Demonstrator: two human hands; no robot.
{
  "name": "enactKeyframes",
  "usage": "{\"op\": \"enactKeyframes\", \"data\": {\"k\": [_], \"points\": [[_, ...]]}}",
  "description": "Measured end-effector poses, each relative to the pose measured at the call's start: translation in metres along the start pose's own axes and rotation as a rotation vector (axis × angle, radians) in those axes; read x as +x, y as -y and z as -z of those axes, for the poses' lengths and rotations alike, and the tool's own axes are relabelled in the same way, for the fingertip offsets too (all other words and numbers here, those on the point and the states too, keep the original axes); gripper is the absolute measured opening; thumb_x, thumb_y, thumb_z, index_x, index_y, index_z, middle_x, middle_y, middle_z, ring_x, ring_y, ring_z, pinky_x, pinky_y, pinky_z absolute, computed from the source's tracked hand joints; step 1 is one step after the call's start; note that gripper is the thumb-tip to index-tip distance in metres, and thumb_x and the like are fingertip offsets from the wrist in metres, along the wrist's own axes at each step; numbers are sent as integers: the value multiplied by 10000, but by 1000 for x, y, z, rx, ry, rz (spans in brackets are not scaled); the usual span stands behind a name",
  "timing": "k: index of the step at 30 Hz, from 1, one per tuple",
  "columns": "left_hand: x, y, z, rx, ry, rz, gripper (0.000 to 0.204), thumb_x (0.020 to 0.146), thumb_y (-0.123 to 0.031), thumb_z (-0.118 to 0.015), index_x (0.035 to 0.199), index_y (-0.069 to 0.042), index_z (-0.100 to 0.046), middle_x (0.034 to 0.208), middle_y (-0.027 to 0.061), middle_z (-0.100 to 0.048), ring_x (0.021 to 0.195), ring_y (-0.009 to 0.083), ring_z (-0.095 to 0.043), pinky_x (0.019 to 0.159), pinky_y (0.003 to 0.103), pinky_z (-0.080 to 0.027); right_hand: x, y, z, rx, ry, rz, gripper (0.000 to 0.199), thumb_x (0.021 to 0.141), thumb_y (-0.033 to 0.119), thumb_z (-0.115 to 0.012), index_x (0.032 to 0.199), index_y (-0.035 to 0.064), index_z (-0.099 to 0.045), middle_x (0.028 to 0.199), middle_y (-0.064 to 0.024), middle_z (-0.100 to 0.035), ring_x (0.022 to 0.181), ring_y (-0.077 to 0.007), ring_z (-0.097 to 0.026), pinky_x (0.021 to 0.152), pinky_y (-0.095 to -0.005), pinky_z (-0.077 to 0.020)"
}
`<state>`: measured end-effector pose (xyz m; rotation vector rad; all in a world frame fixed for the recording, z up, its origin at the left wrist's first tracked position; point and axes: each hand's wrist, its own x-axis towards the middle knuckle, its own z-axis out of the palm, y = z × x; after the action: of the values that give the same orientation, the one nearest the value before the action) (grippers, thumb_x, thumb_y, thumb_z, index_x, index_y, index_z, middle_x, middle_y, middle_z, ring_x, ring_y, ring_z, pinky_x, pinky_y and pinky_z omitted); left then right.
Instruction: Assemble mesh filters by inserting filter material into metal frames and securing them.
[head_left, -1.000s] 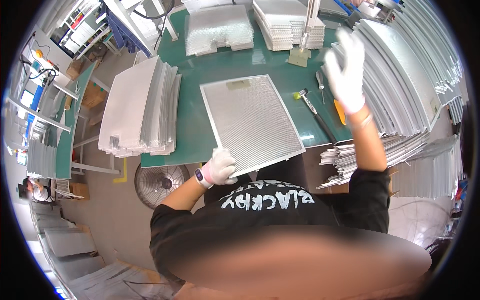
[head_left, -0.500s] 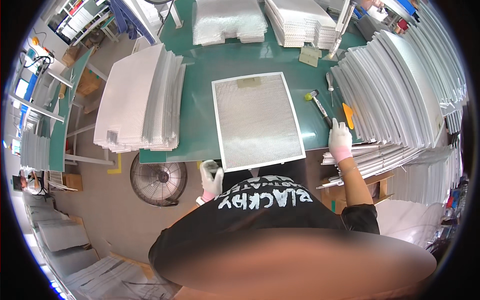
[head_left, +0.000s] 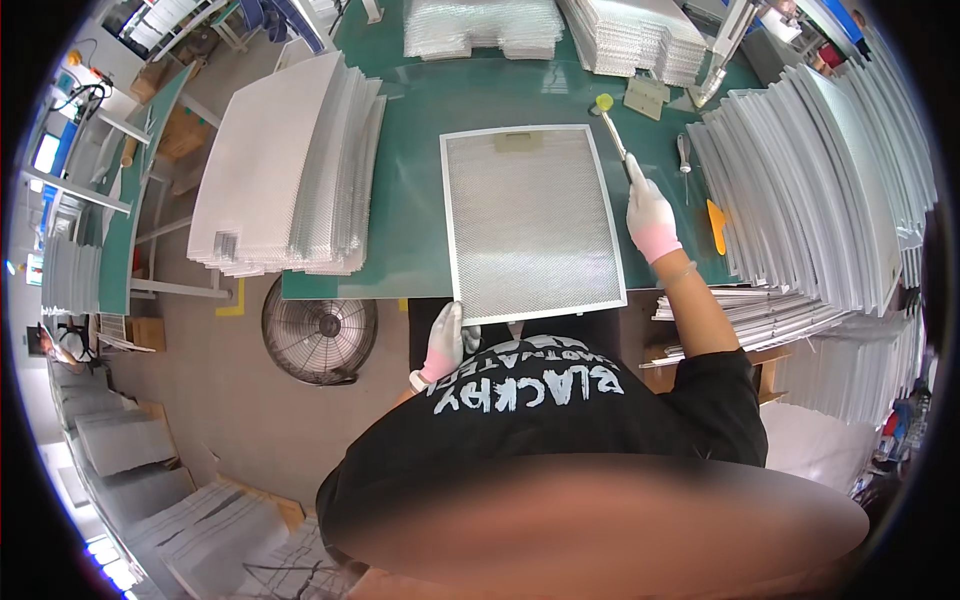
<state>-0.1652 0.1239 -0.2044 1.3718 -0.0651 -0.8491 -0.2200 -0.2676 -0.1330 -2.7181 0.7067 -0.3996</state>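
A framed mesh filter panel [head_left: 530, 230], silver with a thin white frame, lies flat on the green table [head_left: 410, 170], its near edge jutting past the table's front edge. My left hand [head_left: 446, 345], in a white and pink glove, is closed at the panel's near left corner; its fingertips touch the frame. To the right of the panel, my gloved right hand [head_left: 651, 216] grips the dark handle of a small mallet [head_left: 616, 133]. The mallet's yellow head points away from me, raised beside the panel's far right corner.
Stacks of mesh sheets [head_left: 270, 170] stand at the left and far side. Framed panels [head_left: 800, 180] lean in a row at right. A screwdriver [head_left: 684, 155], an orange scraper [head_left: 717, 225] and a greenish plate [head_left: 646, 97] lie on the table. A floor fan [head_left: 325, 325] stands below.
My right hand has picked the mallet up off the table and brought it left and away from me. My left hand has closed on the panel's near left corner.
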Motion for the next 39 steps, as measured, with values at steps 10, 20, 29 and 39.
{"op": "enactKeyframes", "data": {"k": [10,20,29,39], "points": [[-9,5,1,-100,-39,21,294,1049,-310,-404,1086,-36,-506,720,33,-583,537,82,-531,485,208,-429,31,107,-12,398,-102,358,500,964,91,-466,1456,151,-398,1199,-243,-601,1025,-383,-627,870,-455,-501],[-14,0,-3,-104,-23,46,269,1039,-293,-451,1100,-49,-543,730,25,-586,541,80,-523,487,210,-414,35,154,-44,92,321,242,486,982,160,-399,1467,174,-365,1048,-242,-639,896,-404,-645,814,-494,-510],[-7,10,5,-218,39,26,252,1035,-242,-469,1153,-30,-534,781,47,-606,603,85,-547,537,221,-444,11,41,69,378,-33,163,448,957,94,-491,1402,51,-470,1332,-191,-573,1246,-270,-557,1043,-314,-411],[-6,-8,-21,-283,75,29,298,1034,-207,-459,1210,30,-500,925,123,-634,744,158,-633,656,277,-534,-163,-26,114,193,-25,-116,468,925,-2,-507,1392,3,-477,1326,-202,-574,1215,-314,-571,1022,-356,-425]]}}
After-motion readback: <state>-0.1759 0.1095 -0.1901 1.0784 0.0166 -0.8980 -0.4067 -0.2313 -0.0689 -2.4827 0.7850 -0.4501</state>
